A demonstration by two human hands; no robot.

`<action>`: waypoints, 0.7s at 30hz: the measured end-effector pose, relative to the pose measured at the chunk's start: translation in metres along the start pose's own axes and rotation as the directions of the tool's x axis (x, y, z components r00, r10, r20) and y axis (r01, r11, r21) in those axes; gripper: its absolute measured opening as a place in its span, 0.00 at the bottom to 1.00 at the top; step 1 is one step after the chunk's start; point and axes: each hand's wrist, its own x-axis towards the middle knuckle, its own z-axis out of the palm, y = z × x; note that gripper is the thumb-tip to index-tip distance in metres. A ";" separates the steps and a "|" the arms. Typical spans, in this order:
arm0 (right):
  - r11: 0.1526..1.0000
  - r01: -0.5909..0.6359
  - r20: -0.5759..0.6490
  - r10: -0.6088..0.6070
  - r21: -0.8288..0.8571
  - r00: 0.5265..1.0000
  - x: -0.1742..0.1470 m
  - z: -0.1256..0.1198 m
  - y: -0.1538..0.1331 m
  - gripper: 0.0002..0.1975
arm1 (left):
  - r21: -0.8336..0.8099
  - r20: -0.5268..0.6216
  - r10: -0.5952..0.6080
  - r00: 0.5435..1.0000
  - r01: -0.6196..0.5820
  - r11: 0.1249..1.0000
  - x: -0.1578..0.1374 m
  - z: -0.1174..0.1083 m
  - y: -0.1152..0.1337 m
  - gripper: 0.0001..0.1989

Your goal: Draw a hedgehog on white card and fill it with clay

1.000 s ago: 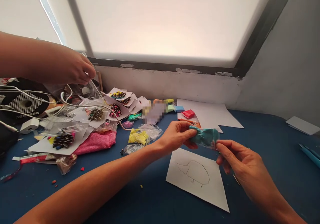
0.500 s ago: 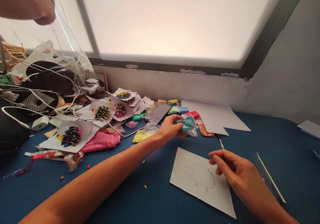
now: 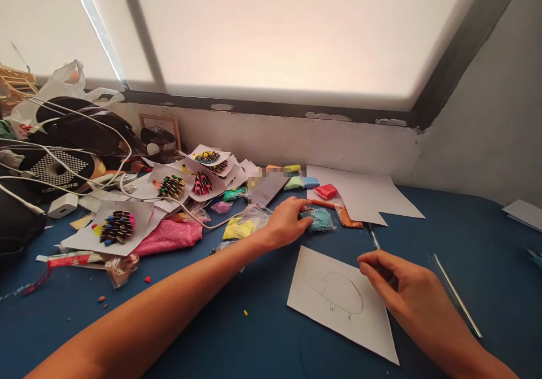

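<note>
My left hand (image 3: 290, 221) reaches across the desk, its fingers apart at the left edge of a clear packet of teal modelling clay (image 3: 320, 220). The packet lies on the desk. My right hand (image 3: 406, 288) is over the right edge of a white sheet (image 3: 309, 322) that bears a pencil outline of a hedgehog-like animal. Its thumb and index finger are pressed together; whether anything small is between them I cannot make out. A dark pen (image 3: 374, 236) lies just beyond that hand. Packets of orange clay (image 3: 349, 217) and red clay (image 3: 326, 191) are beside the teal one.
Paper sheets with seed-spiked hedgehog figures (image 3: 117, 227) lie at the left, beside a pink cloth (image 3: 173, 238). White cables (image 3: 199, 221) cross the desk. Yellow clay (image 3: 237, 229) and a phone-like slab (image 3: 269, 190) are farther back. A clear rod (image 3: 457, 295) lies right.
The teal clay packet, held up before, now lies on the desk, and my left hand's fingers have come off it. Another person's hand and a clear plastic bag have left the upper left.
</note>
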 end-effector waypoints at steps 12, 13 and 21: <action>0.947 -0.142 -0.019 0.143 -0.288 0.990 0.017 -0.013 0.038 0.18 | 0.259 0.384 0.246 0.890 -0.360 0.897 -0.018 0.004 0.027 0.09; 0.942 -0.144 -0.021 0.144 -0.304 0.989 0.018 -0.009 0.037 0.19 | 0.254 0.429 0.236 0.872 -0.367 0.895 -0.019 0.004 0.027 0.08; 0.906 -0.135 -0.068 0.118 -0.401 0.991 0.020 0.001 0.025 0.17 | 0.247 0.545 0.146 0.826 -0.324 0.913 -0.019 -0.003 0.030 0.08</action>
